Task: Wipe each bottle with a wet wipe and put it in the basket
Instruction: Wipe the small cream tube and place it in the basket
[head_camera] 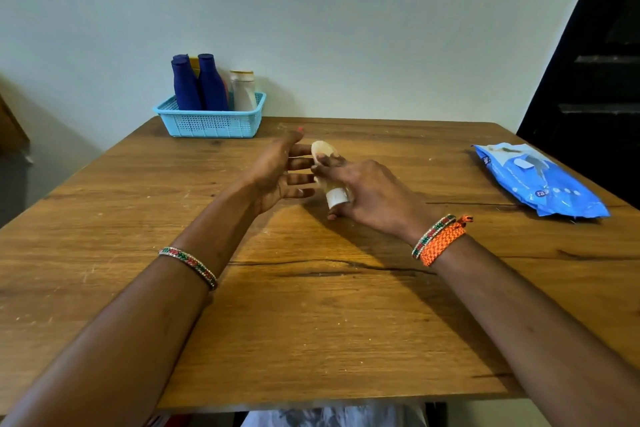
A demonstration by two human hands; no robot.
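Note:
A small cream bottle point(323, 151) with a white cap lies tilted between my hands above the middle of the wooden table point(311, 305). My right hand point(372, 192) grips it from the right, fingers curled over its body and cap. My left hand point(280, 172) is beside it on the left with fingers straight and spread, their tips touching the bottle. No wet wipe is visible in either hand. A light-blue basket point(211, 121) stands at the table's far edge, holding two dark-blue bottles point(199, 85) and a white bottle point(243, 90).
A blue pack of wet wipes point(538, 180) lies near the table's right edge. A wall runs behind the table. A dark doorway or cabinet point(595, 80) stands at the right. A yellow item shows behind the blue bottles.

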